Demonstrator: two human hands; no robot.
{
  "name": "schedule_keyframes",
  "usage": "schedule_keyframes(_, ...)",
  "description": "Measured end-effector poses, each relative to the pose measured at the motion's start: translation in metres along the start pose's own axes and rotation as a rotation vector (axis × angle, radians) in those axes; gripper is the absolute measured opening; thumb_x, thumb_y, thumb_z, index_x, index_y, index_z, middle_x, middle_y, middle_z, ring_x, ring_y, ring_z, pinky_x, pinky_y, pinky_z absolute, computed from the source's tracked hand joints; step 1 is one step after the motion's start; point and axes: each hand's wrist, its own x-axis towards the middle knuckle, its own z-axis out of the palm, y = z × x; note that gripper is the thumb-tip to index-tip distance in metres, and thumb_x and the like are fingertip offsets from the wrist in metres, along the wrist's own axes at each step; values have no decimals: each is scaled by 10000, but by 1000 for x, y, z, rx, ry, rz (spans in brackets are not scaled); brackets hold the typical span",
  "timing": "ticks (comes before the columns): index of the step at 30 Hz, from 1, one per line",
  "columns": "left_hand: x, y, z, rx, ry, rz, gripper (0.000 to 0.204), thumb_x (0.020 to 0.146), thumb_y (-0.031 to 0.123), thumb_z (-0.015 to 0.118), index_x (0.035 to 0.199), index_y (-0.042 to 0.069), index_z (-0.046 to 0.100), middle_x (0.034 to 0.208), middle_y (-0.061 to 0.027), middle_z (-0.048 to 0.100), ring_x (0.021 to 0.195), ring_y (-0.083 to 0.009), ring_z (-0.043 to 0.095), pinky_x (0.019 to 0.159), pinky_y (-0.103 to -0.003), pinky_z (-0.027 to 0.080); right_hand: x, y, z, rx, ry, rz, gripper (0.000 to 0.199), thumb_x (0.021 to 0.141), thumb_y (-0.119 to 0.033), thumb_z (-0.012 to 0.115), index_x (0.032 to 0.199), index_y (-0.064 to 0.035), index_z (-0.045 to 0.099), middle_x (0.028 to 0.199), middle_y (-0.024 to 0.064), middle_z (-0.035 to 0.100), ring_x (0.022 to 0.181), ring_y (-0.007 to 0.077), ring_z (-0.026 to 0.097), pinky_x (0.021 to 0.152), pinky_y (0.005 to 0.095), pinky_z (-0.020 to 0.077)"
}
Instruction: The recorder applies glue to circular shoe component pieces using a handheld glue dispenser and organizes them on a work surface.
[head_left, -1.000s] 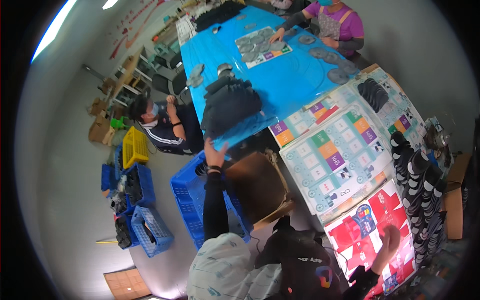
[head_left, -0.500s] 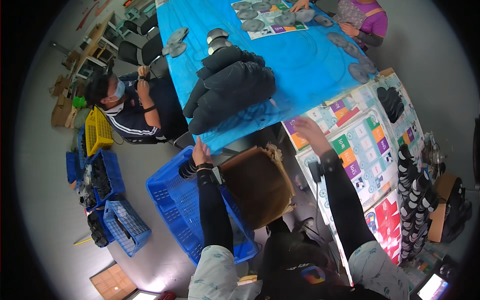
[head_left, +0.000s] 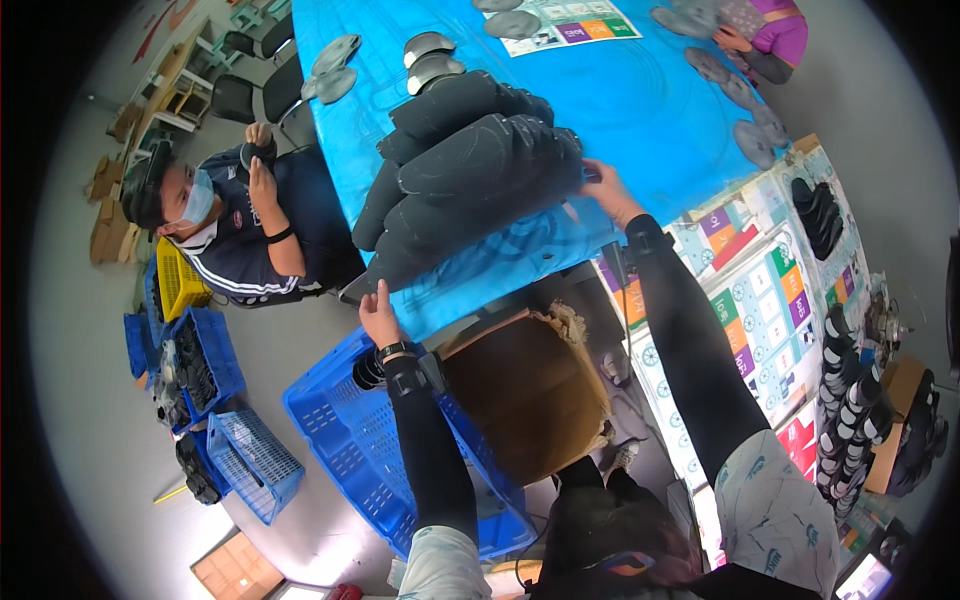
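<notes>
A tall pile of dark grey rounded, elongated pads (head_left: 470,190) lies at the near edge of the blue-covered table (head_left: 630,100). My left hand (head_left: 381,318) is below the pile's near-left end, fingers stretched and apart, holding nothing. At the pile's right end, my right hand (head_left: 610,195) has its fingers bent about the dark tip of a pad. Behind the pile sit two grey curved pieces (head_left: 432,65) with pale rims. Under my left forearm is a blue plastic crate (head_left: 340,430), with a few dark pieces at its upper edge.
An open cardboard box (head_left: 525,400) stands beside the crate. To the left, a masked person (head_left: 240,220) sits holding a small dark piece; another person (head_left: 775,45) works at the far right. Printed sheets (head_left: 750,310) cover the surface at right, beside stacked dark pieces (head_left: 845,400).
My right hand has reached the pile's right end. My left hand has shifted slightly left and lower in the picture. The view has moved, and the pile appears larger.
</notes>
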Motion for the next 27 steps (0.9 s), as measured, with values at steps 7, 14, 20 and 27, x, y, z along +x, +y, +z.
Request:
schedule_keyframes(7, 6, 35, -51, -187, -20, -179, 807, 868, 315, 824, 1452, -53, 408, 1428, -200, 507, 1349, -332, 491, 1070, -401, 443, -21, -44, 51, 478, -314, 120, 663, 740, -115, 736, 1360, 30, 552, 1246, 119, 654, 1160, 218, 600, 1045, 353, 437)
schedule_keyframes(14, -13, 53, -34, -416, -18, -408, 684, 853, 264, 836, 1349, -59, 494, 1363, -195, 551, 1269, -302, 554, 1037, -365, 467, -18, -32, 51, 546, -311, 163, 647, 763, -99, 751, 1365, 20, 544, 1230, 115, 657, 1138, 206, 606, 1039, 358, 447)
schedule_keyframes(20, -19, 29, -27, -504, -125, -186, 512, 889, 210, 789, 1291, 8, 544, 1274, -82, 604, 1206, -234, 559, 1026, -351, 465, -13, -29, 55, 533, -344, 185, 648, 758, -41, 757, 1364, 24, 539, 1255, 119, 646, 1176, 220, 599, 1076, 364, 433)
schedule_keyframes(27, -19, 20, -20, -566, -79, -208, 326, 900, 151, 771, 1166, 35, 622, 1176, -60, 643, 1145, -230, 584, 998, -347, 495, -11, -36, 52, 441, -477, 155, 711, 784, -28, 805, 1424, 17, 499, 1334, 120, 620, 1237, 213, 570, 1110, 368, 401)
